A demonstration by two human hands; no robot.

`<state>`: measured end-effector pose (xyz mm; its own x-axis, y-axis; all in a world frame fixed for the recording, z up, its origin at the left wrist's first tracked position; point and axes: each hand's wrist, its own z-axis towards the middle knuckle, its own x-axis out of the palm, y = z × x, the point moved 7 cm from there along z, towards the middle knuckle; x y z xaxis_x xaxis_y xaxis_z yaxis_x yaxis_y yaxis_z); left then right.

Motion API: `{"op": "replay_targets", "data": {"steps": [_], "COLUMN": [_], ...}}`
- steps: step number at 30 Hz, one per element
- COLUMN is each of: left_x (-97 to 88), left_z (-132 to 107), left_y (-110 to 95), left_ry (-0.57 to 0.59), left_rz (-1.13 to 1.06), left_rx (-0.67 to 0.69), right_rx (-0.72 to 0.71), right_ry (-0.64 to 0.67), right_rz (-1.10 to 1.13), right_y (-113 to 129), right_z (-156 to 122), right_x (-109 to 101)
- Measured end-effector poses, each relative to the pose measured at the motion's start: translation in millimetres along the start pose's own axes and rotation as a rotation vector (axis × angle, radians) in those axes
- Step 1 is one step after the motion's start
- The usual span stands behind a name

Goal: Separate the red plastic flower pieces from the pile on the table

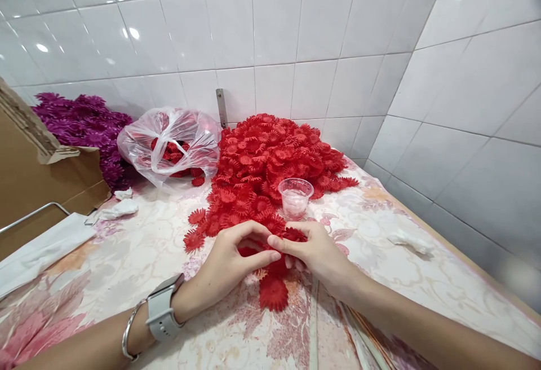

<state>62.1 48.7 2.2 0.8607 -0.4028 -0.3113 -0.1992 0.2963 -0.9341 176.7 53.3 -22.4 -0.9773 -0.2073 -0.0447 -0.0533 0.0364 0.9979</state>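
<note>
A translucent bag (205, 144) held red flowers (173, 154), a clear cup (296, 194) showed indistinct contents, and left hand (234, 254) and right hand (316, 251) curled their fingers close together, any grip impossible to tell.

White tiled walls (276, 20), glossy, meeting in corner (399, 84); light spots (134, 33).

Table (486, 280) under a flowered cloth (203, 336)
Red flowers (270, 161) heaped along the back edge's middle, a see-through plastic bag (205, 153) just left of them, a clear cup (296, 201) at their front, a crumpled white scrap (409, 241) near the right edge
</note>
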Motion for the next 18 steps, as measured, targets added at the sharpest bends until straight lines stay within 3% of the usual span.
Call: {"op": "replay_targets", "data": {"steps": [4, 8, 12, 15, 18], "left_x": [-1.0, -3.1, -11.5, -25.1, -36.1], "left_z": [0.7, 2.9, 5.8, 5.0, 0.5], "left_y": [0.7, 12.5, 20.1, 17.5, 2.6], "left_ry": [-0.022, -0.069, -0.142, -0.233, -0.323], "left_rz": [-0.063, -0.353, -0.559, -0.398, 0.022], "left_rx": [-0.030, -0.127, -0.160, -0.116, 0.031], "right_rx": [-0.025, 0.016, 0.036, 0.032, 0.041], "right_ry": [0.100, 0.211, 0.189, 0.119, 0.087], "right_rz": [-0.009, 0.084, 0.192, 0.250, 0.254], "right_y": [5.5, 7.9, 6.2, 4.2, 3.1], "right_z": [0.2, -0.6, 1.7, 4.8, 6.0], "right_x": [5.4, 10.5, 3.9, -4.7, -7.4]}}
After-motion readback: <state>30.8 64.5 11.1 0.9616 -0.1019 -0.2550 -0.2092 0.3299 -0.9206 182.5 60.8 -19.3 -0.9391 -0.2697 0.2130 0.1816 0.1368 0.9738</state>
